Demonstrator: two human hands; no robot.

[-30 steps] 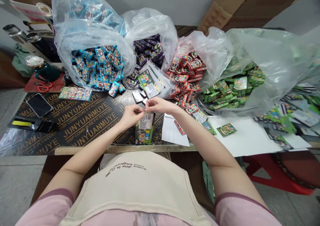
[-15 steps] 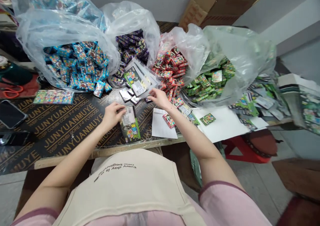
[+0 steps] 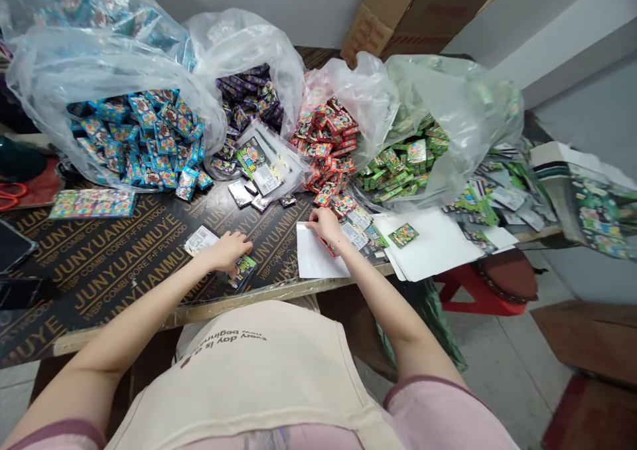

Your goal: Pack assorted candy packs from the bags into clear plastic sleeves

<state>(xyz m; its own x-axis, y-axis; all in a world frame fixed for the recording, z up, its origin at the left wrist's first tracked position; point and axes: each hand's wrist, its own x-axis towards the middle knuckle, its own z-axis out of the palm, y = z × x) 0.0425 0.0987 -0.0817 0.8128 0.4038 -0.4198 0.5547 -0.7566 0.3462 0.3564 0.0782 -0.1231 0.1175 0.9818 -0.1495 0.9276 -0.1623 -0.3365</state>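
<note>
My left hand (image 3: 229,251) lies over a black-and-green printed packet (image 3: 245,271) near the table's front edge, thumb and fingers gripping its sides. The packet's pale labelled end (image 3: 200,239) sticks out left of the hand, and its middle is hidden. My right hand (image 3: 326,226) is closed at a small red candy box (image 3: 328,245) on a white sheet (image 3: 313,257). The hand partly covers that box. Several small silver-and-black boxes (image 3: 241,194) lie beyond the hands, beside a clear-sleeved stack of printed packets (image 3: 263,164).
Clear bags of blue boxes (image 3: 144,131), purple boxes (image 3: 249,98), red boxes (image 3: 328,138) and green boxes (image 3: 408,158) line the back. A green packet (image 3: 403,235) rests on white card (image 3: 438,254) at right. A red stool (image 3: 507,281) stands below the table.
The view has swung right. My hands have parted; the left has turned the printed packet slantwise on the table, and the right has moved over to the red candy box.
</note>
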